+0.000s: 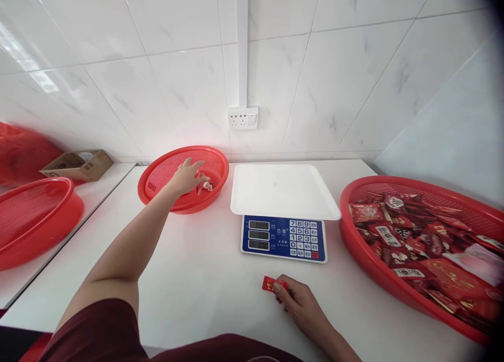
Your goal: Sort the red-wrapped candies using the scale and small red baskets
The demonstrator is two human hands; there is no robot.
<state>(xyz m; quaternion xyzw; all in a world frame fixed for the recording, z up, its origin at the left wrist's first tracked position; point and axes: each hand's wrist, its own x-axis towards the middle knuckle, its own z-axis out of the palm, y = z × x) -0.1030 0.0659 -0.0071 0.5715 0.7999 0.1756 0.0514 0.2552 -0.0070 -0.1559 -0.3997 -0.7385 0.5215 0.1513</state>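
Observation:
My left hand (188, 177) reaches over the red plastic basket (157, 168) by the wall, its fingers spread apart. Below and beside those fingers, a few small wrapped pieces (208, 185) lie in the basket; I see nothing held in that hand. Near the front of the table, my right hand (297, 301) pinches a small red packet (270, 284) with gold marks between thumb and fingers. Just beyond it stands a scale with a blue keypad panel (281, 238) and a white weighing tray (279, 189).
A large red basket (346, 215) full of red wrapped packets (409, 236) stands on the right. Another red basket (71, 210) and an open cardboard box (92, 165) are at the left. A power socket (243, 119) is on the tiled wall behind the white table (197, 278).

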